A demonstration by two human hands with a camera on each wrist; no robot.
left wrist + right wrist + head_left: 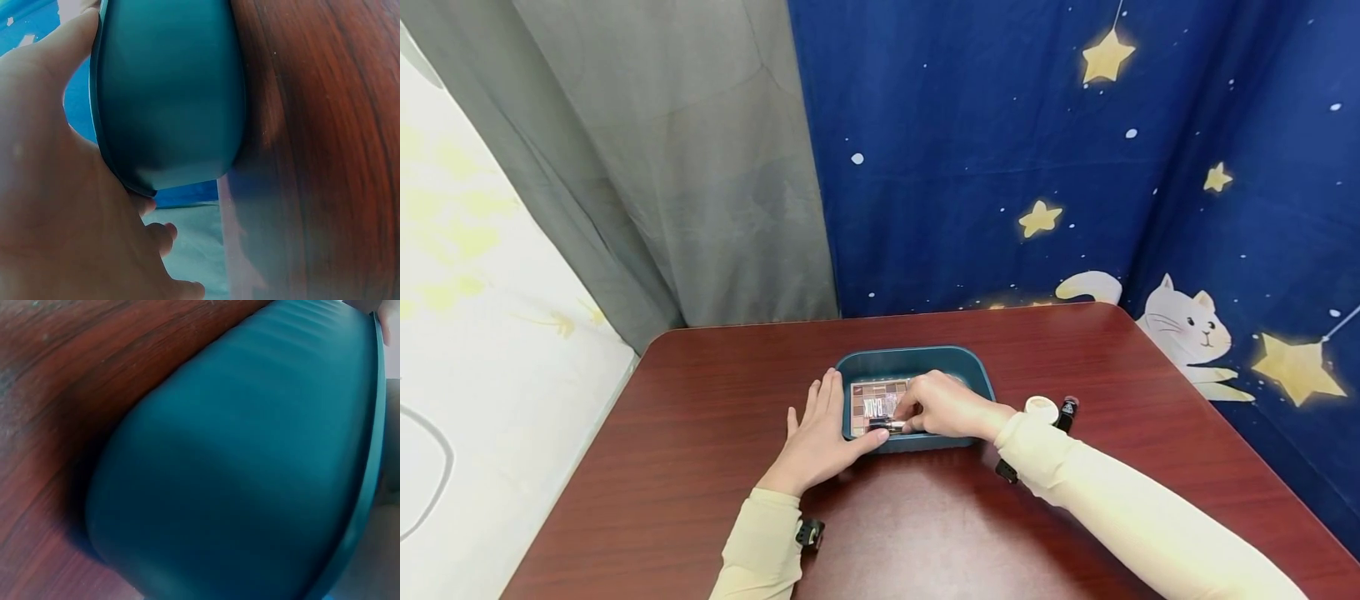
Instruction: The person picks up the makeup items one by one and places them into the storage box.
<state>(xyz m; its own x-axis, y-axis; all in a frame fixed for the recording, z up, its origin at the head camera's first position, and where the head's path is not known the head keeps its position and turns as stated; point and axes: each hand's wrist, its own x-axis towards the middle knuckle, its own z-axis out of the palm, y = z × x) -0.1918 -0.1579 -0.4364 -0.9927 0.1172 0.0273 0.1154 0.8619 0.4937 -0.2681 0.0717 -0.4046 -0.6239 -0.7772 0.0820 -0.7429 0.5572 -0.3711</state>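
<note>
A teal plastic basket (pixel 913 444) stands on the table, and its outer wall (pixel 172 94) fills much of the left wrist view. Inside lies an eyeshadow palette (pixel 867 400) with rows of brown and pink squares. My left hand (pixel 820 437) rests on the basket's left end, fingers extended along the rim and thumb over the near edge. My right hand (pixel 943 407) reaches in from the right, its curled fingers pinching a small black and silver cosmetic tube (pixel 883 424) above the palette. This hand hides the right part of the basket's contents. The right wrist view shows mostly the basket's outside (pixel 237 456).
Right of the basket, a round white jar (pixel 1041 407) and a black tube with a pinkish end (pixel 1067 412) sit beside my right forearm, partly covered by the sleeve. The reddish-brown table (pixel 722 417) ends at grey and blue curtains (pixel 940 167).
</note>
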